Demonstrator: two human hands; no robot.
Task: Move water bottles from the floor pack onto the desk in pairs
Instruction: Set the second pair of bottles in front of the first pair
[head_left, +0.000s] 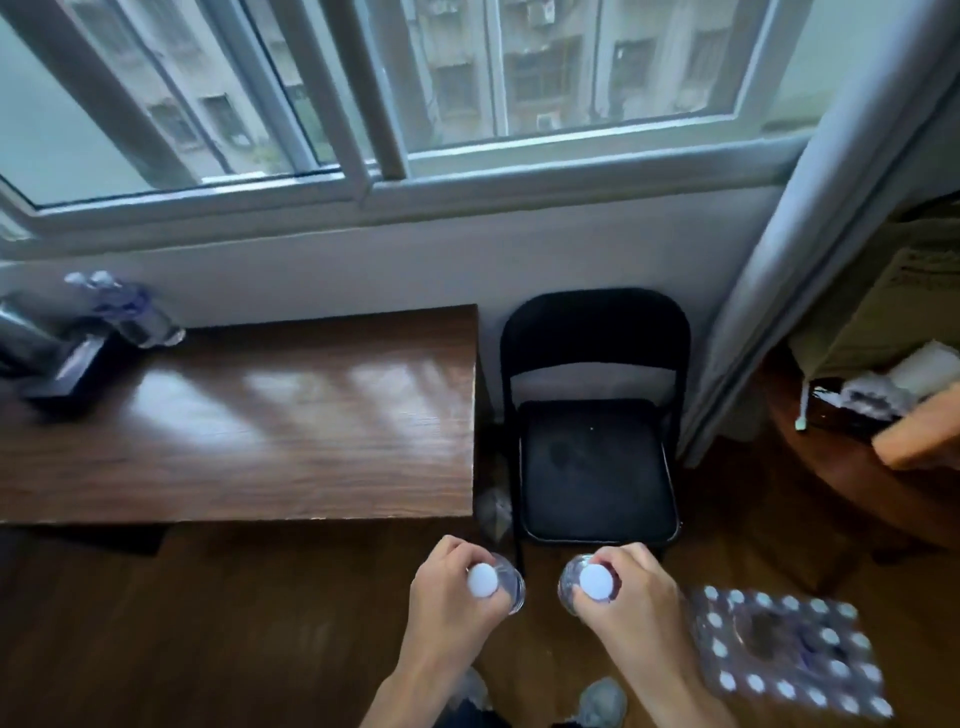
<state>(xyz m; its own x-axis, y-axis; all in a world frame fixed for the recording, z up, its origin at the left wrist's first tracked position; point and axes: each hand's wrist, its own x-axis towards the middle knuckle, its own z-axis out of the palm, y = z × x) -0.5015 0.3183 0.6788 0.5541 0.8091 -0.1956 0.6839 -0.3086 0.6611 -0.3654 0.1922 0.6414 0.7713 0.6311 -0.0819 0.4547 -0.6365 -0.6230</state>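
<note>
Right now each hand grips one water bottle by its neck, fingers curled just under the white cap. The left hand holds the left bottle and the right hand holds the right bottle; the two bottles hang upright side by side, near each other but apart, above the wooden floor in the near middle of the scene. Just to the right of the right forearm, the floor pack lies on the floor, wrapped in clear plastic, its rows of white caps facing up and a gap open in its middle. The desk, brown wood with a glossy top, stands to the far left of the hands. At its far left corner, against the wall under the window, blurred bottles on the desk stand beside a dark box. A black folding chair sits just right of the desk.
</note>
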